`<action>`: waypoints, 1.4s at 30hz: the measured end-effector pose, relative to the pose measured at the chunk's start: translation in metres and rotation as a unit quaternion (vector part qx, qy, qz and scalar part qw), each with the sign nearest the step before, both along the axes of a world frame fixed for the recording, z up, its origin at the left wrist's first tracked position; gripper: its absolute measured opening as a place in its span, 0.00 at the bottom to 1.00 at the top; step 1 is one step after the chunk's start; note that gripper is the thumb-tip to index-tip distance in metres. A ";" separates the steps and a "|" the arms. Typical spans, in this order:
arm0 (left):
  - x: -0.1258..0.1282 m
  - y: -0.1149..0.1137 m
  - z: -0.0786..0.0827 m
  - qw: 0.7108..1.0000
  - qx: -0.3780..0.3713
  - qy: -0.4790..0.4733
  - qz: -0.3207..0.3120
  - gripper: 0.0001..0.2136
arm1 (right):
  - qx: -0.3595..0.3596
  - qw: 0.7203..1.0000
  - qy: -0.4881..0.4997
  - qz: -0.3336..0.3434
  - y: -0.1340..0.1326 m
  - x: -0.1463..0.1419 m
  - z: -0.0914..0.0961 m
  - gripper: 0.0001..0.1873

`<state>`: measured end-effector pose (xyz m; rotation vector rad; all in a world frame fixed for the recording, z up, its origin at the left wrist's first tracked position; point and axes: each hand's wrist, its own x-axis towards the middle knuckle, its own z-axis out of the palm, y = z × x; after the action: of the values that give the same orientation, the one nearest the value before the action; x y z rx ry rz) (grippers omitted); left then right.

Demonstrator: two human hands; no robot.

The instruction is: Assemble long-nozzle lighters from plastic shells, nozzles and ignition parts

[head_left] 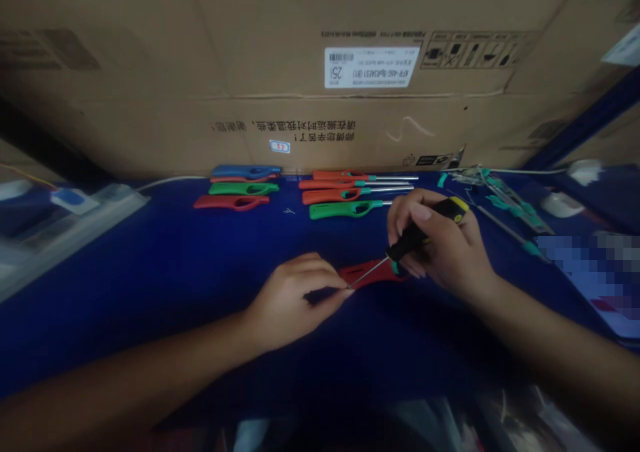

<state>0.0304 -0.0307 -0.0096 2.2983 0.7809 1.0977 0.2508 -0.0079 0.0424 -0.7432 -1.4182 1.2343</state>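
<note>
My right hand (440,245) is wrapped round the black and yellow handle of a screwdriver (370,272), whose thin shaft slants down to the left. Its tip meets the thumb and forefinger of my left hand (295,295), which are pinched together at the near left end of a red lighter (363,274). Anything small between those fingertips is too tiny to make out. The red lighter lies on the blue surface, its right end partly behind my right hand. A bit of teal shows there, under the screwdriver.
Behind my hands lie several orange lighters (330,196) and a green lighter (340,211) with metal tubes. Left of them are red, green and blue handle shells (245,188). Tiny screws (289,211) sit between. Teal-and-metal lighter parts (515,202) are heaped right; a cardboard box (280,72) stands behind.
</note>
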 end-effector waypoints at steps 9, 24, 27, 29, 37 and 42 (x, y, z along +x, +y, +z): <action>-0.003 0.002 0.001 0.993 -0.094 -0.002 -0.065 0.02 | 0.214 0.970 -0.065 -0.095 -0.024 -0.005 0.001 0.21; -0.002 0.002 -0.001 0.993 -0.045 0.031 -0.102 0.01 | 0.375 0.917 -0.127 -0.056 -0.016 -0.011 -0.013 0.34; -0.002 0.002 -0.001 0.993 -0.031 0.040 -0.107 0.02 | 0.361 0.922 -0.130 -0.062 -0.019 -0.012 -0.017 0.34; -0.002 0.003 -0.001 0.992 -0.029 0.044 -0.111 0.02 | 0.359 0.922 -0.126 -0.066 -0.020 -0.013 -0.020 0.34; -0.002 0.005 0.001 0.994 -0.039 0.026 -0.101 0.05 | 0.389 0.905 -0.132 -0.111 -0.018 -0.014 -0.018 0.33; -0.003 0.008 -0.002 0.997 -0.035 0.062 -0.026 0.22 | 0.370 0.900 -0.118 -0.200 -0.013 -0.012 -0.015 0.29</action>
<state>0.0275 -0.0231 -0.0114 2.3318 0.7873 0.8984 0.2384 -0.0211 0.0273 -0.6052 -1.6654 0.2345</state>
